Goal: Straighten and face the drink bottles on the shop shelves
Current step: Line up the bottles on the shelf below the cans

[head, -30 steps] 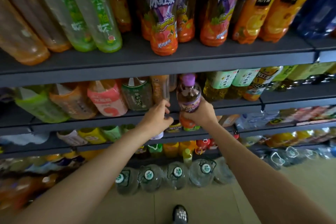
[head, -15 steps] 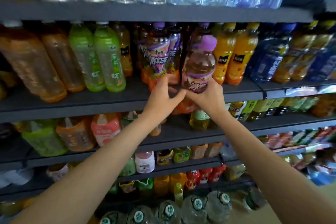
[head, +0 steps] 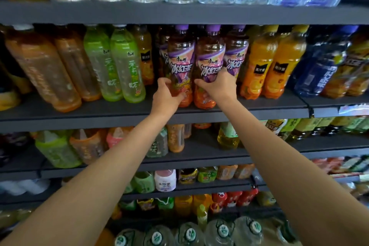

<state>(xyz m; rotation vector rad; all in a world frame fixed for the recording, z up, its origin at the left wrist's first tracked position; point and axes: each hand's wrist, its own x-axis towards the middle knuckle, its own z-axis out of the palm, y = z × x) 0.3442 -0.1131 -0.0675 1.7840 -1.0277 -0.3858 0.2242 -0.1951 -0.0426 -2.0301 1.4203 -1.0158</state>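
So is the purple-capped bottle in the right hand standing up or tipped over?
Upright. The purple-capped bottle stands on the shelf, cap up, label facing out, right hand gripping its lower half.

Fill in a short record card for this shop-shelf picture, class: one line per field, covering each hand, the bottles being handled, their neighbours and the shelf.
left hand: grips the left iced tea bottle low down
right hand: grips the right iced tea bottle
iced tea bottles: upright, purple caps, labels facing out
left neighbours: green tea bottles
right neighbours: orange juice bottles
shelf: dark grey
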